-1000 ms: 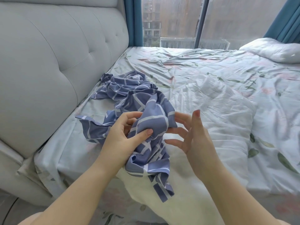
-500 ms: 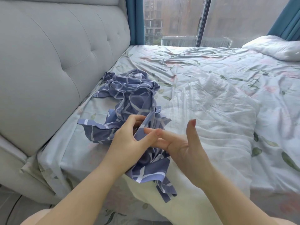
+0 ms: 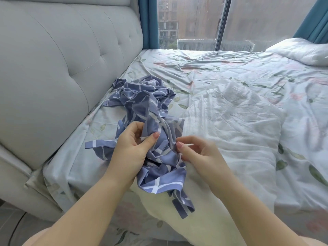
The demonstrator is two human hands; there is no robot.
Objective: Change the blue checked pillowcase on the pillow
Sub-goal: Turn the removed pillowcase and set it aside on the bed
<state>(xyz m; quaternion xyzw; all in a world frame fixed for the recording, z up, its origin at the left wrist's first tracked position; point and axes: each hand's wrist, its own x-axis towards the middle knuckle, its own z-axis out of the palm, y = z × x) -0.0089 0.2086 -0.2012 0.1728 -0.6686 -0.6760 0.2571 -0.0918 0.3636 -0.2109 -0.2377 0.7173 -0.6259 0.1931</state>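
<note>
The blue checked pillowcase (image 3: pixel 142 102) lies crumpled on the bed near the headboard, one end lifted toward me. My left hand (image 3: pixel 131 150) grips a bunch of its fabric, thumb pressed over a fold. My right hand (image 3: pixel 197 153) has its fingers curled and pinches the pillowcase's edge just to the right of the left hand. A bare white pillow (image 3: pixel 236 128) lies on the bed right of the pillowcase, its near end under my right forearm.
A grey tufted headboard (image 3: pixel 53 68) runs along the left. The floral bed sheet (image 3: pixel 221 68) covers the bed. Another white pillow (image 3: pixel 301 52) lies at the far right by the window and teal curtains (image 3: pixel 149 22).
My right hand went from open, fingers spread, to closing on the pillowcase's edge. My left hand shifted its grip on the bunched fabric, which now hangs lower.
</note>
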